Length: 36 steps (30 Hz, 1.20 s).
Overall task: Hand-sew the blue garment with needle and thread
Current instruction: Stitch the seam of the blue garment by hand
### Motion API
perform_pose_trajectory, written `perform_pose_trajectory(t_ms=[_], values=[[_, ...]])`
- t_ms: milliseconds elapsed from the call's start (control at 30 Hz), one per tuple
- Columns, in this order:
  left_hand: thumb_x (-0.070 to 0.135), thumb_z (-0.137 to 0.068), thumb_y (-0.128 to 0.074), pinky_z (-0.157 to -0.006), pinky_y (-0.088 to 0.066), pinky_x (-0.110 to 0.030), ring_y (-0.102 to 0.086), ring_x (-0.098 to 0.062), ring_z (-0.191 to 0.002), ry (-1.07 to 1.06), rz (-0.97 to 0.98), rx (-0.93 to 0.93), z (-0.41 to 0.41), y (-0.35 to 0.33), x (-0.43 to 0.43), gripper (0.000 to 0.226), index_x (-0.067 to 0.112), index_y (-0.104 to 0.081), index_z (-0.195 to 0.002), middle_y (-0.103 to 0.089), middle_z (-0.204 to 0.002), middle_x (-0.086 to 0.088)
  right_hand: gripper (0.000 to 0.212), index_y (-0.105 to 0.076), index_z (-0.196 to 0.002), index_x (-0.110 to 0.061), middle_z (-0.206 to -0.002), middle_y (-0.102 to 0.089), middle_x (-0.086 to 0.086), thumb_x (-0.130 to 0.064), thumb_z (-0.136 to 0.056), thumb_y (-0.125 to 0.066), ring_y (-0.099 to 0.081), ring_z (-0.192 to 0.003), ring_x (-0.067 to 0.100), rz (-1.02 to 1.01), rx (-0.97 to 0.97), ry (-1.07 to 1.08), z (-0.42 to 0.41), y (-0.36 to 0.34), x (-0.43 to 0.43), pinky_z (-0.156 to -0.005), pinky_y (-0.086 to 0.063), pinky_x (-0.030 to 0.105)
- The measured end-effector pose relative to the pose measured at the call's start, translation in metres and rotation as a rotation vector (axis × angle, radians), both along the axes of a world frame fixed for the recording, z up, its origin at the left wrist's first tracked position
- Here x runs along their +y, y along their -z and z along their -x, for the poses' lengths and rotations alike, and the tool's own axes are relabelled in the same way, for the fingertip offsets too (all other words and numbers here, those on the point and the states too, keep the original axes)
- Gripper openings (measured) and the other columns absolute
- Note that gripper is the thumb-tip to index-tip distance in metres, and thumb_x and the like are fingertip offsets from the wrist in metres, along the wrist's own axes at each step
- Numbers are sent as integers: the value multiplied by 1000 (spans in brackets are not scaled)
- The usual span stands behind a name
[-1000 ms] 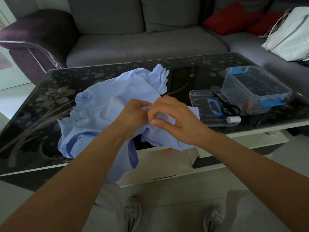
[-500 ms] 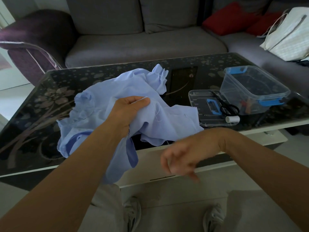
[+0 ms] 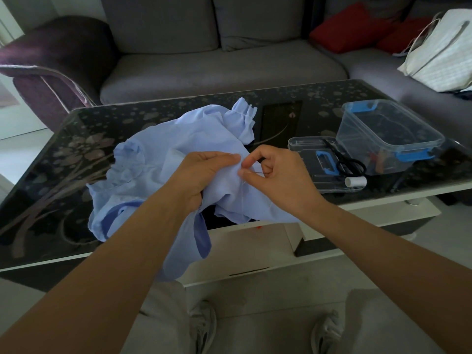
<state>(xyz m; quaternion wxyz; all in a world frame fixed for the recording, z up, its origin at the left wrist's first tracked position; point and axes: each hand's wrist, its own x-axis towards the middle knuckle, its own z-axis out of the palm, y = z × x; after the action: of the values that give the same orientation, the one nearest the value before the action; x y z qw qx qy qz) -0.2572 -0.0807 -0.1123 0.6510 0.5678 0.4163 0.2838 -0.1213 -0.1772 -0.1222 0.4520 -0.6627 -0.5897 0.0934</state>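
The light blue garment [image 3: 163, 159] lies crumpled on the dark glass table [image 3: 51, 162], with part of it hanging over the front edge. My left hand [image 3: 204, 172] grips a bunched fold of the fabric at its middle. Right beside it, my right hand [image 3: 275, 175] pinches a thin needle [image 3: 255, 172] between thumb and forefinger, its tip at the fold. A fine pale thread [image 3: 242, 192] runs down the cloth below the needle.
A clear lid [image 3: 306, 154] with black scissors [image 3: 350, 166] and a white thread spool [image 3: 355, 181] lies right of my hands. Behind it stands a clear plastic box [image 3: 388, 134] with blue clips. A grey sofa [image 3: 217, 65] runs along the far side.
My right hand drew down and away from the fabric, then came back up to the fold with the needle. My left hand kept its hold on the garment.
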Motion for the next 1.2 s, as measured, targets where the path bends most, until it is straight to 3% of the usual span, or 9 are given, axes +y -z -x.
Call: perform_pose_trajectory(t_ms=[300,400,467,600,700,800,933,1033,1200], values=[[51,-45,-83,-105,-45,-46,-60,-29,-116,1,7,16,-3,6,4,85,16,-66,-121,-66,-122,-9,13,-62,-78,-28,-47,-46,-10,-27,-88,-69,-46,-47,8,40,-29,75,0,3,6,-52,-36,17],[38,-70,-82,-104,-47,-44,-60,-27,-114,-61,3,50,-3,2,5,47,16,-69,-109,-67,-118,-7,12,-65,-78,-19,-44,-44,-8,-21,-89,-69,-41,-42,9,63,-7,-19,-1,-4,2,-51,-33,15],[28,-81,-76,-101,-48,-41,-61,-27,-110,-108,39,60,-1,1,8,13,20,-70,-89,-68,-108,-6,10,-68,-79,-12,-41,-40,-9,-14,-88,-69,-39,-40,6,205,35,-266,-1,-14,-6,-52,-32,11],[28,-83,-76,-98,-49,-39,-60,-24,-105,-118,32,67,0,0,8,11,24,-66,-80,-67,-100,0,7,-73,-90,-10,-58,-62,-13,-16,-88,-70,-53,-54,-2,781,-39,-793,5,-25,-20,-62,-39,8],[29,-83,-76,-93,-49,-36,-59,-21,-100,-127,25,58,0,1,8,12,25,-64,-84,-66,-104,1,12,-73,-94,-4,-67,-64,-23,-12,-85,-73,-57,-63,-10,1024,-154,-836,2,-23,-21,-70,-40,4],[27,-85,-73,-96,-46,-35,-57,-20,-104,-128,17,37,0,3,9,17,22,-65,-98,-64,-112,-1,14,-76,-98,-15,-84,-66,-18,-17,-85,-73,-58,-74,-6,852,-265,-596,-11,-23,-16,-84,-47,15],[27,-87,-71,-102,-44,-37,-55,-22,-112,-117,24,-8,-3,1,4,31,17,-62,-116,-60,-123,-4,8,-71,-83,-14,-47,-53,-18,-20,-88,-69,-48,-45,-2,347,33,-137,-15,-23,-9,-50,-36,7],[40,-70,-82,-107,-43,-44,-57,-28,-120,-54,71,14,-4,1,0,65,11,-62,-124,-62,-127,-10,19,-69,-78,-15,-52,-54,-1,-33,-83,-74,-42,-43,4,175,115,-32,-8,-16,-1,-49,-32,11],[20,-85,-73,-89,-53,-34,-65,-25,-100,-28,112,48,-5,-1,-6,13,8,-72,-91,-72,-101,-12,15,-71,-77,-19,-58,-57,-9,-32,-81,-76,-51,-50,-2,129,81,47,-4,-2,9,-55,-36,10]])
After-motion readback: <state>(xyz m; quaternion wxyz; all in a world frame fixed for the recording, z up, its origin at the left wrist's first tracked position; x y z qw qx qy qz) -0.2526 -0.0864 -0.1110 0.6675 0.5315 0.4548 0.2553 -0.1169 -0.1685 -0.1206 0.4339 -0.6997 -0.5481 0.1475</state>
